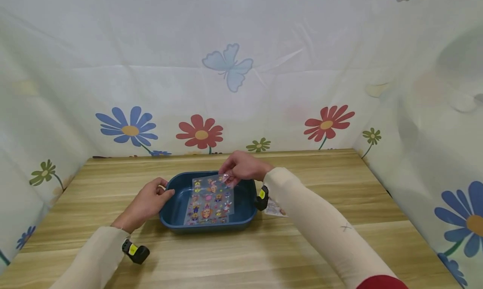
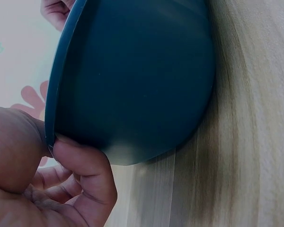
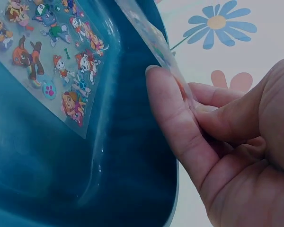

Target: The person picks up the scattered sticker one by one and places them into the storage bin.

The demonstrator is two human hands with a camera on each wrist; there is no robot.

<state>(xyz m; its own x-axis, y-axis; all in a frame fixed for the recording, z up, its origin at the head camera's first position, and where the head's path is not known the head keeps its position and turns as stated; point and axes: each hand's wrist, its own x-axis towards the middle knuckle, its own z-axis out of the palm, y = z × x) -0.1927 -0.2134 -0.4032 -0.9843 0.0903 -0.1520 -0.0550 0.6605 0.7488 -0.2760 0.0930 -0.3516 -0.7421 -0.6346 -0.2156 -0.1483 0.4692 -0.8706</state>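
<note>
clear plastic sticker sheet (image 1: 207, 205) with colourful cartoon figures sits inside a blue, rounded rectangular tray (image 1: 211, 228), its upper corner pinched by the thumb and fingers of the right hand (image 1: 244, 167). the left hand (image 1: 150, 200) grips the tray's left rim, on a wood-grained surface (image 1: 215, 259).

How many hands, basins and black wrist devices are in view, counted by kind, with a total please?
Hands: 2 (left hand, right hand)
Basins: 1 (blue basin)
Black wrist devices: 2 (left wrist device, right wrist device)
Total: 5
</note>
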